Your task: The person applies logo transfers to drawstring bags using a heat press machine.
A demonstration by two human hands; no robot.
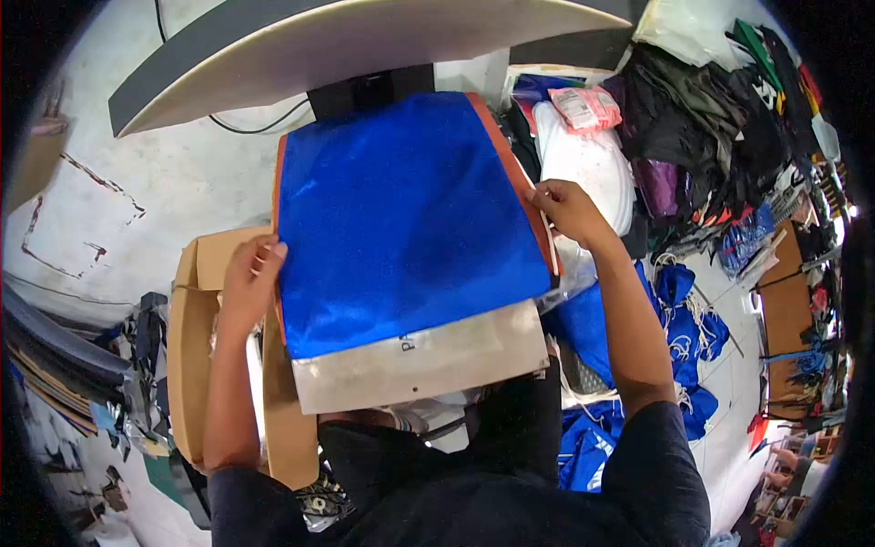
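Note:
A blue fabric panel [410, 228] with orange side edges lies spread out in front of me. My left hand [255, 273] is at its left edge, thumb and fingers closed on the border. On the opposite side, my right hand [567, 210] pinches the right edge, where a thin white strip shows. Beneath the near end of the panel, a pale board or sheet [424, 360] sticks out toward me, with dark printed letters partly covered by the cloth. What supports the board is mostly hidden.
A large curved-edged board [365, 46] stands beyond the panel. At left is an open cardboard box [187, 365]. To the right are white folded cloth [583, 164], a pink packet [586, 109], dark fabric piles [684, 118] and blue drawstring bags [679, 337] on the floor.

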